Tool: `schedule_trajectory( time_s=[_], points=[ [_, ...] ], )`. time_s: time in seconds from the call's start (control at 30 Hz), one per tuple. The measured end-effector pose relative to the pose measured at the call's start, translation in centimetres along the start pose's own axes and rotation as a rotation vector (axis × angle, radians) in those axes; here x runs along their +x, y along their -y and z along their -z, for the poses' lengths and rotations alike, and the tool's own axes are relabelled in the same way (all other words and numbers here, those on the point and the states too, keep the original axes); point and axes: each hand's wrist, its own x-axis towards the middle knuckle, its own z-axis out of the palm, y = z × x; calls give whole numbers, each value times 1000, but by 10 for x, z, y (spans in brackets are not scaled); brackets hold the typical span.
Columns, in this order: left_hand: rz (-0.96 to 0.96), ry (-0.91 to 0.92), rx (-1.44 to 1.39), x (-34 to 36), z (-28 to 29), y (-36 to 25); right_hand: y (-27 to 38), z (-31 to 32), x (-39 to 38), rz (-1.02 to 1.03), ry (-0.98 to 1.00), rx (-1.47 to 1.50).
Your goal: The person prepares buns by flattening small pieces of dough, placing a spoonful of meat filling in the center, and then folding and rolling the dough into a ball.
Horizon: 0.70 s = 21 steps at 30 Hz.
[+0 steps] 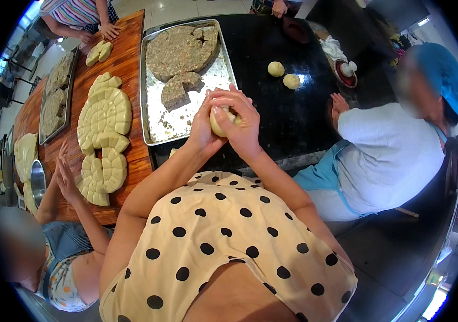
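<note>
A pale round ball of dough (219, 127) sits cupped between my two hands, held above the near edge of the tray. My left hand (202, 129) wraps its left side, with the palm against it. My right hand (243, 121) curls over the top and right side, its thumb pressing across the front. The fingers of both hands meet at the far side and hide much of the ball. Just beyond them, a metal tray (154, 126) carries a big slab of crumbly brown filling (180, 51) and a smaller cut block of it (179, 90).
Two dough balls (275, 68) (291, 81) rest on the black worktop (255, 45). Left, a wooden table (136, 80) bears cut dough pieces (104, 118), another filling tray (57, 102) and a metal bowl (38, 182). People work at left, right and far side; a lidded red dish (346, 74) stands right.
</note>
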Motion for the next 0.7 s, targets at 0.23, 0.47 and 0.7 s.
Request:
schedule_trajectory(
  time_s=[0.23,0.47,0.7],
  points=[
    [16,3,-140,12,-6,-4,15,-5,9,-30,-161,6],
    [-20,-81,-35,29,2,-1,-12,-2,13,-105,-167,103],
    [311,-235,410,36,6,-4,-22,26,-4,8,-22,-177]
  ],
)
